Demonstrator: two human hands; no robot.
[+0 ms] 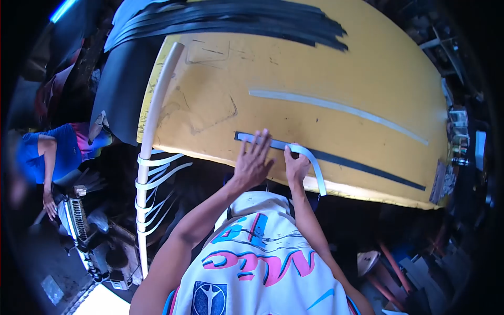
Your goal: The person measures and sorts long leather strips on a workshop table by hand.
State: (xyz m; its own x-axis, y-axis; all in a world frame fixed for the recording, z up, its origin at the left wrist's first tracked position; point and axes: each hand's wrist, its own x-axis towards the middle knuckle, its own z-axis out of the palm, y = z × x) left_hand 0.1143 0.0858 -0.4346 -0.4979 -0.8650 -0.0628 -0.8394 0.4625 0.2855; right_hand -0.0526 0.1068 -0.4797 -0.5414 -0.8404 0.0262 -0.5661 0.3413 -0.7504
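Observation:
A long black strip (pixel 367 172) lies along the near side of the yellow tabletop (pixel 325 73). On its left part rests a narrow white strip (pixel 316 170), whose free right end curves up and hangs toward the table's front edge. My left hand (pixel 253 161) lies over the white strip near its left end, fingers stretched out and pressing on it. Just to the right, my right hand (pixel 297 165) pinches the white strip where it bends away from the black one. Farther back on the table lies a separate pale strip (pixel 336 103).
A bundle of black strips (pixel 236 21) lies across the back of the table. At the left edge a pale pole (pixel 157 115) carries several hanging white strips (pixel 152 173). A person in blue (pixel 60 152) is at the far left beside a machine (pixel 79 220).

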